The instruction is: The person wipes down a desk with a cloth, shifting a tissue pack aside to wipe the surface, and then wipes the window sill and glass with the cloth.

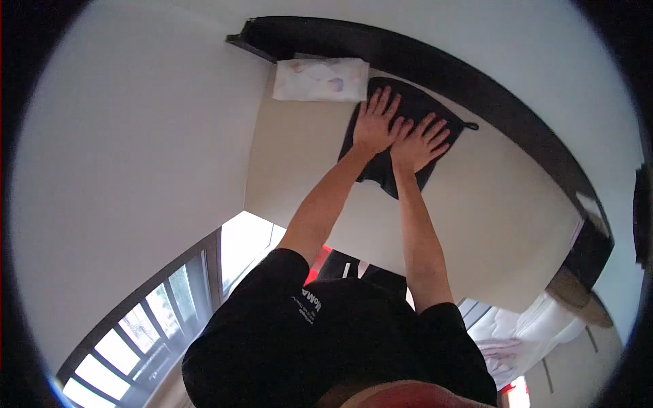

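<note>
Two hands: the left hand (375, 129) and right hand (416, 146) lie palm-down, side by side, on a dark cloth; fingers spread apart and flat, clamped on nothing.
Dark cloth (412, 106): on the far part of the beige worktop (490, 204), its loop (471, 126) jutting from the right corner.
Near hem (389, 188): wavy rather than flat; a push away from the body could probably ruck it into folds under the palms.
Flat palms: with no grip on the fabric, they could slide over it if the pressure is light.
White packet (320, 80): just beside the cloth's far left corner; a leftward sweep might shove it along.
Dark ledge (381, 42): bounds the far side, close beyond the fingertips; a long forward stroke could knock them against it.
Left wall (129, 115): closes off that end of the worktop, limiting sideways travel.
Right side: bare surface beside the loop, so little blocks movement there.
Beyond: a barred window (136, 333) low left; pink fabric (500, 353) low right.
</note>
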Demonstrator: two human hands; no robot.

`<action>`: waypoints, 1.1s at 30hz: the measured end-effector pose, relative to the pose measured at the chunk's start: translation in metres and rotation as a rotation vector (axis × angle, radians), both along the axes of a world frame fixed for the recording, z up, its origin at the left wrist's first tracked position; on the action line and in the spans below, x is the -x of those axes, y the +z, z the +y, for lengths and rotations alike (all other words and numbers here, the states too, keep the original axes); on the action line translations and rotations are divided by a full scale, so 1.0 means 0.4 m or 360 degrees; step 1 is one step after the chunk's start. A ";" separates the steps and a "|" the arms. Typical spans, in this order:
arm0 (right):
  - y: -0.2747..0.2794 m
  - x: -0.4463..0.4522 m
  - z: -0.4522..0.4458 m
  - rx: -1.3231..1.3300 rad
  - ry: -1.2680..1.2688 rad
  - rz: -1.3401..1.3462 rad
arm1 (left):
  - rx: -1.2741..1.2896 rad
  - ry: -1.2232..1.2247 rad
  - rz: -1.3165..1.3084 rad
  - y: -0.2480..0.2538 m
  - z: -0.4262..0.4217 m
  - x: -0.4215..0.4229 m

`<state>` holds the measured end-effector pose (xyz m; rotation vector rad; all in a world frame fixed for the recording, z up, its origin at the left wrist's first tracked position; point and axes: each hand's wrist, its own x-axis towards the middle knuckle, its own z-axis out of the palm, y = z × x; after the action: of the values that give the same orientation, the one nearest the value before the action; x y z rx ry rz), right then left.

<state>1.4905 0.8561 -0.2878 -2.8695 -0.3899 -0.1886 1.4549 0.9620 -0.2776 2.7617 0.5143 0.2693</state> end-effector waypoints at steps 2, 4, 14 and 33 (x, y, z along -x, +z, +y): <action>0.006 -0.034 0.015 0.0022 -0.0024 -0.0007 | 0.0055 0.0036 -0.0013 0.003 0.010 -0.039; 0.013 -0.046 0.029 0.0016 0.0022 0.0005 | 0.0131 0.0034 -0.0025 0.012 0.013 -0.041; -0.002 0.038 -0.053 -0.0112 0.0261 -0.0099 | -0.0097 0.0124 -0.0221 0.010 -0.074 0.084; 0.004 0.568 0.219 0.0039 0.0650 0.0136 | 0.0177 0.0245 0.0036 0.020 0.244 0.636</action>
<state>1.2634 0.9437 -0.2860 -2.7338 -0.9486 0.0127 1.2005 1.0597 -0.2698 2.6243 0.7272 0.2377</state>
